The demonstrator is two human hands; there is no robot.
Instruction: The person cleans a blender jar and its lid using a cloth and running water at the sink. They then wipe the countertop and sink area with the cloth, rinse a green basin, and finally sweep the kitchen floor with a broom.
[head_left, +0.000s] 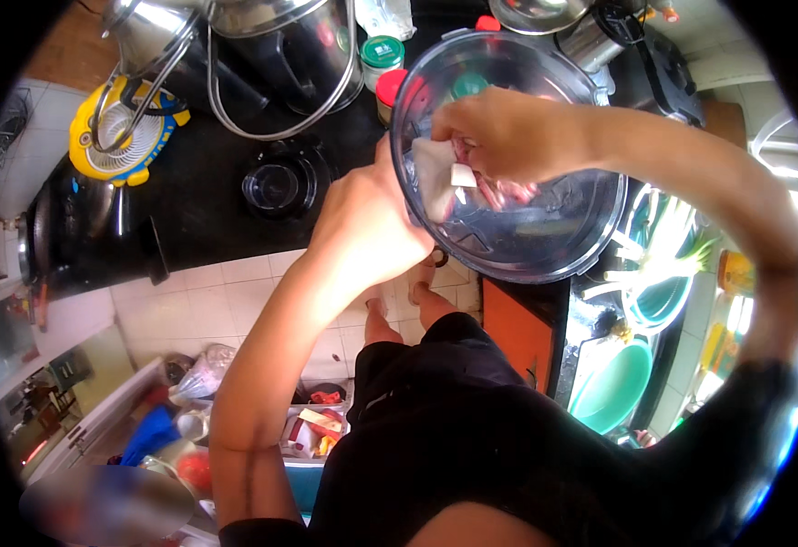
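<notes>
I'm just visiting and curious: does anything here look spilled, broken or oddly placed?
Nothing looks spilled or broken. The left hand tilts a clear jug while the right hand reaches inside at pinkish pieces.

R hand (499,137) fingertips hidden inside clear jug (545,237) among pinkish pieces too unclear to ID, L hand (362,228) fingers hidden behind jug wall, bottom-left floor patch (107,506) blurred out.
</notes>
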